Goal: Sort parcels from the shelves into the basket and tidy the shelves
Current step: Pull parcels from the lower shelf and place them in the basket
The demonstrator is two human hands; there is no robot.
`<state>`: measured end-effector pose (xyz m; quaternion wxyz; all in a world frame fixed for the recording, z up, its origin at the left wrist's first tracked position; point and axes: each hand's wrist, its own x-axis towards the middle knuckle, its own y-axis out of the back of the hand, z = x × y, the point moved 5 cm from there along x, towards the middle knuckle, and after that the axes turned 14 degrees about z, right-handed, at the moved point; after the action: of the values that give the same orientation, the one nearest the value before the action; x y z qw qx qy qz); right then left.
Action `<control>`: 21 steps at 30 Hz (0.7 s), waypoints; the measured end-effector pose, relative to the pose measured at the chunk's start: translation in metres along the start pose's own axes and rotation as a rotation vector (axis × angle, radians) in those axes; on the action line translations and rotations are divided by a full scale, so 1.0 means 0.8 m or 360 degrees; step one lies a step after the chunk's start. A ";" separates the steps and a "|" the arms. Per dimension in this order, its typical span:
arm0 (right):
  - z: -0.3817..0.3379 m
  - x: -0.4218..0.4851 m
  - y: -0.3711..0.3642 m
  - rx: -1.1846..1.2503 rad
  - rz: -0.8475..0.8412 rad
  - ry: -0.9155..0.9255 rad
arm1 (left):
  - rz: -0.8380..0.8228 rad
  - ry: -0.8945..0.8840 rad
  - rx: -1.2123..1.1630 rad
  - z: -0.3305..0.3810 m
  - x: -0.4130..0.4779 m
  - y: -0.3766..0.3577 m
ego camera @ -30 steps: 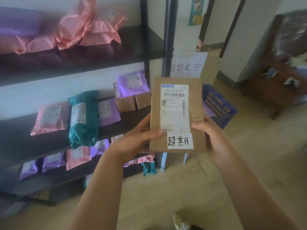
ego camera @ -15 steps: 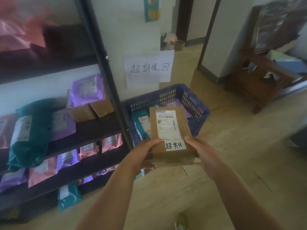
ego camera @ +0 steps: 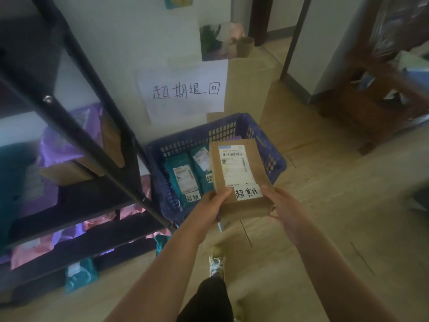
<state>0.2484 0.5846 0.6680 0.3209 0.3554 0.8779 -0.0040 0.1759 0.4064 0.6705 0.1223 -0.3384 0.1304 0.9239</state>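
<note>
Hovering over basket rim: cardboard pkg

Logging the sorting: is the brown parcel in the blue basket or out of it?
Out. The left hand and right hand grip the brown parcel at its near end, over the blue basket, which holds teal parcels.

basket open above — 2 teal parcels inside; shelf post just left

White wall, light wood floor, dark wooden cabinet.
</note>
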 end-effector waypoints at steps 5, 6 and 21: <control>-0.033 0.089 -0.025 -0.0083 0.0049 -0.0015 | 0.0035 0.0079 -0.0053 0.050 0.068 -0.022; -0.039 0.097 -0.029 -0.0114 0.0046 -0.0016 | 0.0046 0.0070 -0.0031 0.056 0.078 -0.022; -0.068 0.328 -0.089 -0.0684 -0.0148 -0.0331 | -0.0022 0.0094 0.0574 0.115 0.259 -0.080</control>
<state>0.0314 0.7072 0.5468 0.4772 0.2359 0.8363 0.1315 -0.0120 0.5248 0.5920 0.1836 -0.3388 0.2951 0.8743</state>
